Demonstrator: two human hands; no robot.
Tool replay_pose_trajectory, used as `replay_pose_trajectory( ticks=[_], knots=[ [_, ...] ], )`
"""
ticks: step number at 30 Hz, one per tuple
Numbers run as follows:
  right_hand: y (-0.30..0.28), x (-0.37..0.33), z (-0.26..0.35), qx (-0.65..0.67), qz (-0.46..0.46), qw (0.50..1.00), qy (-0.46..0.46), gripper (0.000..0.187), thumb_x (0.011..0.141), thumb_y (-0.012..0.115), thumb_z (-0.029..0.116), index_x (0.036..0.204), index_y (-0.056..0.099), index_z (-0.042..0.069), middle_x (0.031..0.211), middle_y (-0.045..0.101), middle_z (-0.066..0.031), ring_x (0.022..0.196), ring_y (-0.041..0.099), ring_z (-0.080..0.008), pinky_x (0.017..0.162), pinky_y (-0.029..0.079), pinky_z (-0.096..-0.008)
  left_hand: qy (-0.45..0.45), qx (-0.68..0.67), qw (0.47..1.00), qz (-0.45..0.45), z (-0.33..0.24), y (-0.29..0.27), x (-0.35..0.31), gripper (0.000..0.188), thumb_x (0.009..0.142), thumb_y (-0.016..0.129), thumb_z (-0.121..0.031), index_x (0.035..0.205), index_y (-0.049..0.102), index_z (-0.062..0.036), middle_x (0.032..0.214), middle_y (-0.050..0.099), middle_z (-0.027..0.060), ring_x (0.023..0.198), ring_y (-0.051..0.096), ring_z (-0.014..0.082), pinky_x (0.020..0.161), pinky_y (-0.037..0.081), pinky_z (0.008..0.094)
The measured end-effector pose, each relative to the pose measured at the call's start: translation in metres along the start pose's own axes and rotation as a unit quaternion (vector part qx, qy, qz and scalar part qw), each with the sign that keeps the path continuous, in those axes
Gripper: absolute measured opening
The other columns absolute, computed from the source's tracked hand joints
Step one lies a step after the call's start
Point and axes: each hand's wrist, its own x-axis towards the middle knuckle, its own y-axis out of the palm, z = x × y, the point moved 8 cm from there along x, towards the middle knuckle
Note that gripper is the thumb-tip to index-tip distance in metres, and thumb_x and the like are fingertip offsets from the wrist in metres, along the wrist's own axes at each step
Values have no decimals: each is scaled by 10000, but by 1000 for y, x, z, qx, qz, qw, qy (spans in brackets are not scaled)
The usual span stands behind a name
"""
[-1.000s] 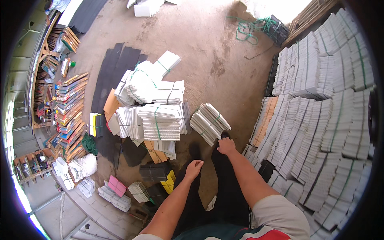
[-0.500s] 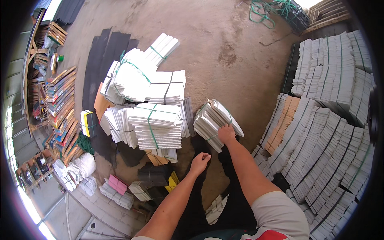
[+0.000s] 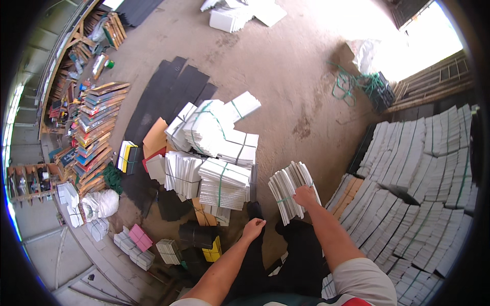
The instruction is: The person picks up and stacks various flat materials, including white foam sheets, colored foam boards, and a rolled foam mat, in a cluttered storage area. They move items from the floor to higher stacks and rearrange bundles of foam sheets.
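Note:
A strapped bundle of white sheets (image 3: 286,189) stands on the floor in front of my legs, its sheets on edge and slightly fanned. My right hand (image 3: 305,196) is closed on the bundle's near right side; the fingertips are partly hidden against the sheets. My left hand (image 3: 253,228) hangs over my left leg, apart from the bundle. Its fingers are curled together, with nothing visible in them. Just left of the held bundle lies a heap of other strapped white bundles (image 3: 224,176), tied with green and black bands.
On the right rises a tall stack of strapped grey-white bundles (image 3: 408,204). Black sheets (image 3: 158,102) lie beyond the heap. Stained wooden frames (image 3: 99,137) lean at the left. Tangled green strapping (image 3: 347,86) lies at the far right. Pink (image 3: 140,237) and yellow (image 3: 212,250) bundles sit near left.
The view has tilted up, showing more of the far floor. The held bundle has turned, with its sheet edges now facing up. My right hand keeps its hold; my left stays curled.

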Motion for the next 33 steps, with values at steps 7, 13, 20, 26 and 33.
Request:
replay_pose_trajectory(
  ticks=[7, 13, 20, 26, 33],
  knots=[
    [-144, 18, -22, 96, -111, 989, -4, 294, 843, 678, 315, 838, 790, 43, 962, 753, -170, 1100, 651, -370, 991, 472, -535, 23, -73, 997, -23, -110, 12, 49, 531, 977, 684, -456, 1198, 718, 26, 1054, 755, 157, 892, 726, 230, 849, 558, 365],
    [-245, 64, -36, 175, -170, 968, -49, 288, 829, 705, 319, 838, 769, 38, 962, 743, -168, 1003, 679, -386, 935, 521, -516, -42, -65, 994, -81, -242, -6, 99, 701, 958, 678, -482, 1468, 530, -25, 1316, 670, 264, 1237, 646, 386, 1052, 487, 442],
    [-409, 127, -33, 211, -140, 964, -79, 320, 822, 701, 307, 951, 743, 18, 1051, 726, -191, 1076, 638, -403, 962, 510, -501, -1, -143, 965, -220, -362, -33, 152, 960, 966, 669, -522, 1650, 168, -72, 1645, 262, 306, 1510, 269, 507, 1222, 298, 547],
    [-498, 217, -32, 216, -127, 966, -67, 369, 844, 713, 347, 1025, 729, 26, 1148, 704, -194, 1155, 608, -394, 1005, 495, -481, -83, -463, 870, -150, -457, -57, 190, 1019, 972, 665, -537, 1674, 67, -101, 1637, 304, 257, 1356, 500, 460, 1116, 405, 603],
    [-551, 354, -43, 223, -84, 971, -32, 456, 814, 754, 412, 996, 724, -5, 997, 742, -201, 1007, 712, -366, 870, 534, -457, -27, -523, 852, -18, -556, -120, 286, 970, 959, 663, -579, 1676, 80, -288, 1665, 321, 129, 1313, 543, 431, 1062, 419, 628]
  ],
)
